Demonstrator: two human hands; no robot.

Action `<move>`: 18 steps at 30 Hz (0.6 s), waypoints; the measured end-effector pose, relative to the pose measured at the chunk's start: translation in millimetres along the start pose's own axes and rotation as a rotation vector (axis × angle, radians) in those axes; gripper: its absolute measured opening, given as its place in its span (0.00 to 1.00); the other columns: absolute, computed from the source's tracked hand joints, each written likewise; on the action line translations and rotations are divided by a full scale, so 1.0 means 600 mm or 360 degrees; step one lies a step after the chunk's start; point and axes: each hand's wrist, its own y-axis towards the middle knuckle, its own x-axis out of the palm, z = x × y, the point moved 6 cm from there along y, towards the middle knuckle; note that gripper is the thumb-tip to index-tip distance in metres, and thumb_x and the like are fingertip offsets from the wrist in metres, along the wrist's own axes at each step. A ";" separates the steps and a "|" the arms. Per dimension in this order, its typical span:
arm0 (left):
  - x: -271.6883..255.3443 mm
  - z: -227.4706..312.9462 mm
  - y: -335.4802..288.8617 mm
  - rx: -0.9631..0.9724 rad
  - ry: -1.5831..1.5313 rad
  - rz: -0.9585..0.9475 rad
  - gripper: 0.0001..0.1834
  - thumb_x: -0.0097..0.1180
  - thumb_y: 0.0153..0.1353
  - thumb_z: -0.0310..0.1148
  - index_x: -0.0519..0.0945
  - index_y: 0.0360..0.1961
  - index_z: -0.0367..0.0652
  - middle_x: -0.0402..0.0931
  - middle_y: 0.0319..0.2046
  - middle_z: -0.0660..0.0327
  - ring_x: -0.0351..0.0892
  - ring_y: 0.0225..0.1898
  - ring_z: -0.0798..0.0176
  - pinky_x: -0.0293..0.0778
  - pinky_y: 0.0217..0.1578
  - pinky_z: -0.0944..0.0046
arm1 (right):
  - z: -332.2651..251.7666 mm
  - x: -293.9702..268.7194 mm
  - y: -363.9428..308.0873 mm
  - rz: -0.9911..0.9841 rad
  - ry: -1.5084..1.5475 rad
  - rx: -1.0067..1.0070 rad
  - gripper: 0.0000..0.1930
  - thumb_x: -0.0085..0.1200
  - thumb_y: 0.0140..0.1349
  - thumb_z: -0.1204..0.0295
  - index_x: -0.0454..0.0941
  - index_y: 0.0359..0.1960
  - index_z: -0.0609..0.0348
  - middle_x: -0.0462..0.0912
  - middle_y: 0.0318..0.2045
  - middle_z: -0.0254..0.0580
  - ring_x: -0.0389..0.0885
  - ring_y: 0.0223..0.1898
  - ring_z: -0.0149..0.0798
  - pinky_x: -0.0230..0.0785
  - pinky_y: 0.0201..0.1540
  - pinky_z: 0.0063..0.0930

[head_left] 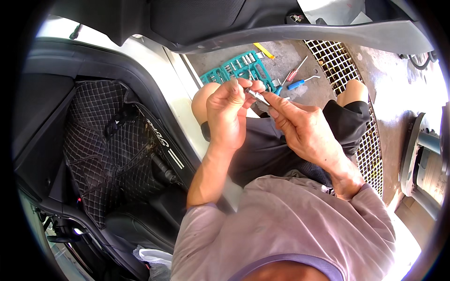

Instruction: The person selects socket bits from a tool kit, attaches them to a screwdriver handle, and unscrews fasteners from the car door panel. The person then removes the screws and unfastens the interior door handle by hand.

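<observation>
Both hands meet above my lap, in front of the open car doorway. My left hand [228, 111] is closed in a pinch, fingertips at the far end of a small silver metal piece [258, 96]. On its near end, the thumb and fingers of my right hand [303, 129] grip the same piece. Its exact kind is too small to tell, and the fingers cover part of it. Just beyond the fingertips, on the ground, lies an open teal socket set case [243, 64] with rows of metal sockets and bits.
Right of the case lie a red-handled screwdriver [292, 75], a blue-handled hook tool [297, 85] and a yellow-handled tool [265, 50]. A metal drain grate [335, 70] runs past my knee. The car door [234, 40] hangs ahead; the white sill [180, 70] and quilted floor mat [98, 103] are leftward.
</observation>
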 end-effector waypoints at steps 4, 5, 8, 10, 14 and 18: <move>-0.003 0.003 0.002 0.0024 0.0025 -0.0006 0.11 0.56 0.71 0.35 0.82 0.42 0.38 0.84 0.39 0.56 0.83 0.45 0.59 0.77 0.46 0.63 | -0.001 0.000 0.005 -0.0036 0.0043 0.0019 0.18 0.53 0.70 0.76 0.76 0.61 0.61 0.78 0.21 0.44 0.78 0.21 0.36 0.73 0.29 0.29; -0.006 0.003 0.002 0.0026 0.0026 -0.0003 0.11 0.56 0.71 0.35 0.82 0.42 0.38 0.84 0.39 0.56 0.83 0.45 0.59 0.77 0.46 0.63 | 0.001 0.002 0.005 -0.0038 0.0049 -0.0012 0.18 0.52 0.70 0.76 0.76 0.61 0.61 0.78 0.21 0.43 0.78 0.21 0.35 0.73 0.29 0.29; -0.010 0.006 0.002 0.0029 0.0087 -0.0014 0.11 0.57 0.70 0.35 0.82 0.42 0.37 0.84 0.38 0.55 0.84 0.44 0.59 0.78 0.47 0.62 | 0.004 0.001 0.009 -0.0051 0.0156 0.0008 0.18 0.52 0.71 0.75 0.76 0.61 0.61 0.78 0.20 0.42 0.78 0.21 0.35 0.73 0.29 0.29; -0.009 0.011 0.002 0.0048 0.0269 0.0012 0.11 0.57 0.70 0.34 0.82 0.42 0.35 0.84 0.38 0.55 0.84 0.42 0.59 0.78 0.47 0.62 | 0.003 -0.005 0.014 -0.0066 0.0261 0.0058 0.18 0.51 0.71 0.75 0.76 0.61 0.60 0.78 0.19 0.42 0.78 0.21 0.35 0.73 0.29 0.29; -0.006 0.009 -0.001 0.0127 0.0398 0.0045 0.11 0.57 0.71 0.33 0.82 0.41 0.33 0.84 0.38 0.54 0.84 0.41 0.59 0.78 0.48 0.61 | 0.015 0.002 0.013 -0.0291 0.0331 0.0333 0.19 0.51 0.69 0.77 0.75 0.62 0.60 0.80 0.23 0.47 0.81 0.23 0.43 0.74 0.31 0.33; -0.028 -0.033 -0.005 0.0081 0.0216 0.0122 0.11 0.54 0.72 0.34 0.80 0.42 0.34 0.83 0.38 0.53 0.84 0.42 0.58 0.79 0.48 0.60 | 0.021 0.017 0.012 -0.0017 0.0023 0.0080 0.16 0.51 0.70 0.75 0.77 0.58 0.62 0.80 0.20 0.46 0.82 0.22 0.43 0.74 0.30 0.34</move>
